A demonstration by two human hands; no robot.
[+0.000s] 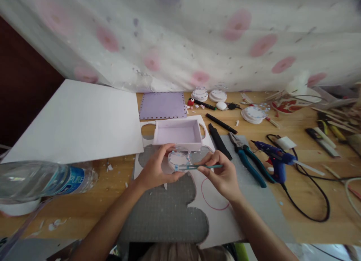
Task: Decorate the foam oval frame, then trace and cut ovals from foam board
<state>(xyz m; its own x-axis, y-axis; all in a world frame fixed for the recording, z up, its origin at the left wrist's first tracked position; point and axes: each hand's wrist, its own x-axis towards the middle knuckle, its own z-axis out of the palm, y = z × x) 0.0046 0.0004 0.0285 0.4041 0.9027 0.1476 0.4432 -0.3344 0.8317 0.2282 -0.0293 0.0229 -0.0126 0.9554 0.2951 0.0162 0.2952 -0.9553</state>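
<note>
My left hand [155, 170] grips a small white round piece [178, 158] by its edge, thumb at the near side and fingers at the far side. Light-blue dots run around its rim. Between the thumb and fingers of my right hand [224, 177] is a pair of teal tweezers [210, 166], lying nearly level. Their tips reach the near left rim, at a blue spot; whether they pinch anything is too small to tell. Just beyond both hands stands a shallow pale-lilac open box [177, 134]. Beneath them lies a white sheet [217, 219] with scalloped cut-outs and a drawn pink circle.
Right of my hands lie pliers [251, 161], a black cutter-like tool [220, 141] and a blue glue gun [273, 157] with its cable. Several white round stacks [254, 113] stand farther back. To the left are a large white board [81, 122] and a water bottle [47, 182].
</note>
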